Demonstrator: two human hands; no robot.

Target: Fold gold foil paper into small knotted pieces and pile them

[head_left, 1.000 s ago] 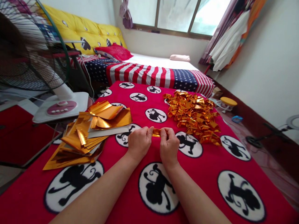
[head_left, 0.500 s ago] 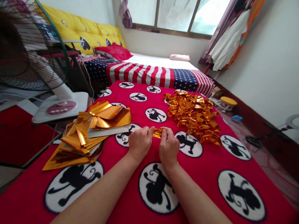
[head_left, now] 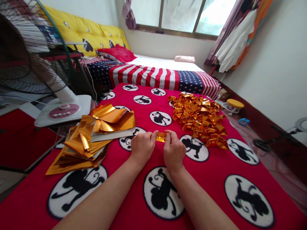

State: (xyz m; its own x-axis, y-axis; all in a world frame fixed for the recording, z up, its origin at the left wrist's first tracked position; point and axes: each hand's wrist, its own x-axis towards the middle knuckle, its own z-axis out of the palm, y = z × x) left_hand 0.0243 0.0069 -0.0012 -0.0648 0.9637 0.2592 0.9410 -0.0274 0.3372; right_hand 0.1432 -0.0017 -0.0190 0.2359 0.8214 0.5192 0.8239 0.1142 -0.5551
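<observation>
Pinching away at both ends, the two hands have the folded foil strip (head_left: 161, 137) between them, just above the monkey-print cloth (head_left: 124, 204)! The left hand (head_left: 143, 145) grips one end between thumb and curled fingers, and the right hand (head_left: 174, 151) matches it at the other, thumb pressed down along the top. The knuckles sit close together, with just a short gleaming orange-gold band showing in the gap; whether it touches the cloth, I cannot tell.

Over to the left of the folded foil strip, what a spread: the stack of foil sheets (head_left: 87, 142), loosely fanned, some corners curling up, grey-white backing peeking out among the shiny faces. Swing to the right of the folded foil strip and a little beyond it, and there's the heap of folded foil pieces (head_left: 199, 118), crumpled-looking, angular and glinting, crowded together on the same red cloth with its black monkeys in white circles.

Far left of the folded foil strip stands the electric fan (head_left: 63, 102), green-rimmed guard up top, row of buttons on its base. Well beyond the folded foil strip, the bed (head_left: 153, 75) wears stars and stripes, with the red pillow (head_left: 120, 52) toward its left end. And far off to the right of the folded foil strip, down low, the yellow-topped stool (head_left: 235, 103)!
</observation>
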